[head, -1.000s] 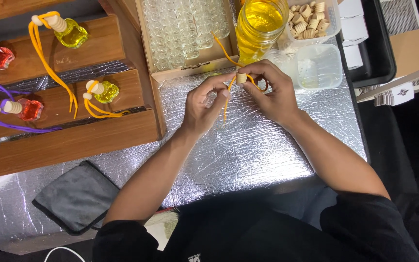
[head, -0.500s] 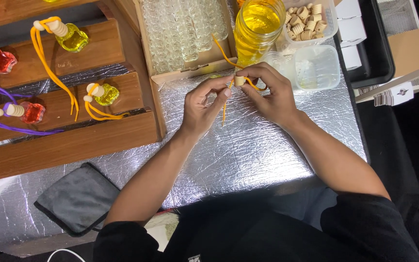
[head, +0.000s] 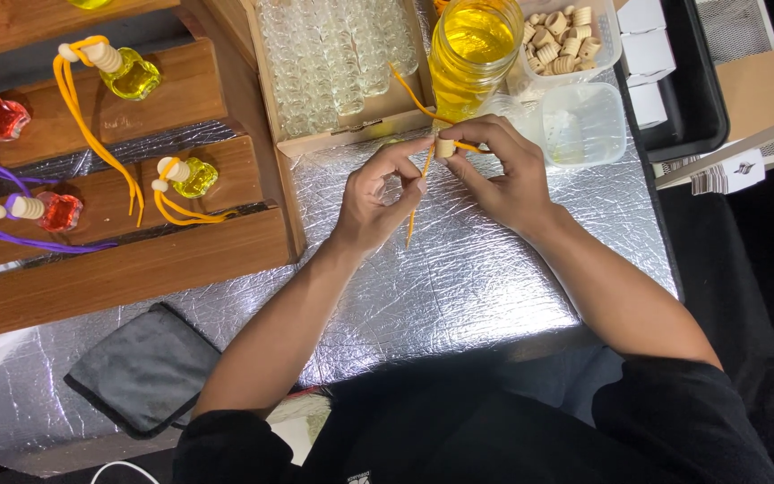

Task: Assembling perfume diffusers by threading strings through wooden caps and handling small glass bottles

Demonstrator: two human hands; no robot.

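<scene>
Orange cord [head: 417,199] runs through a small wooden cap [head: 444,148] pinched between both hands [head: 378,199] [head: 503,175] above the foil-covered bench [head: 459,287]; a slack grip could let it slip back out, I judge.

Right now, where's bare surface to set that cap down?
Free: the silver foil mat below both hands, between the wooden rack and the mat's right edge. Left hand and right hand hold the wooden cap and orange cord. Crowded above: vial box, yellow jar, plastic tubs.
</scene>
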